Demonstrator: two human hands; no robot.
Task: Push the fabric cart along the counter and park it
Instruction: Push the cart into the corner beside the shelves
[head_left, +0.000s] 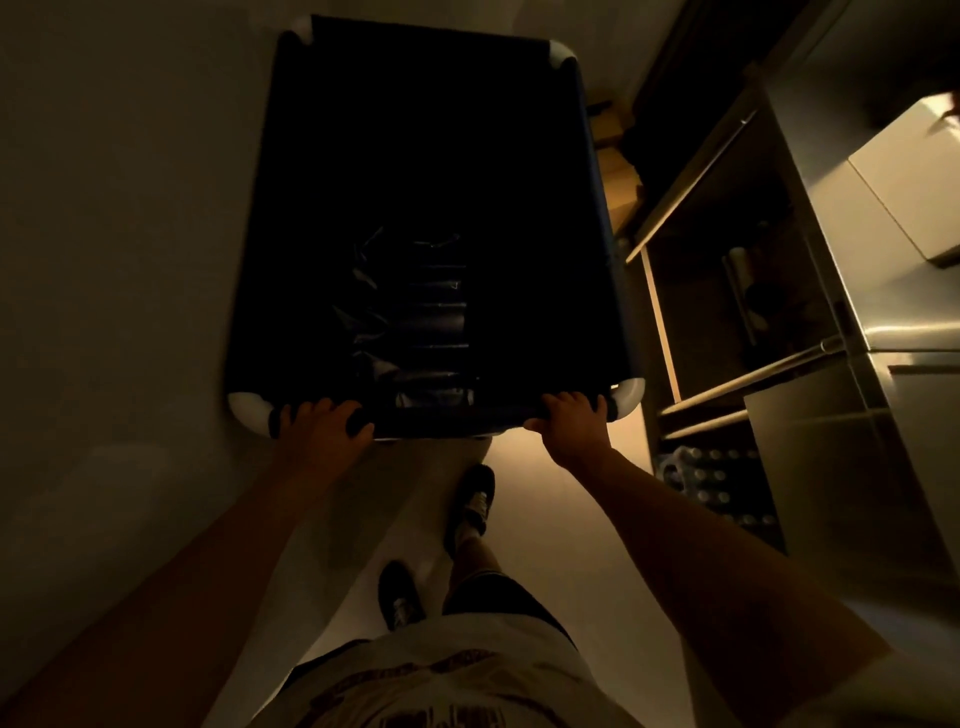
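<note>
The fabric cart (597, 171) is a deep, dark blue bin with white rounded corners, straight in front of me in dim light. Folded dark items lie at its bottom near my side. My left hand (324, 418) grips the near rim by the left corner. My right hand (571, 415) grips the same rim by the right corner. The cart's right side runs close alongside the steel counter (852, 291).
The counter has open lower shelves (727, 322) holding rolls and cardboard boxes (618, 182). A pack of bottles (722, 483) sits on the floor under it. A plain wall (114, 208) stands to the left. My feet are on the pale floor (545, 519) behind the cart.
</note>
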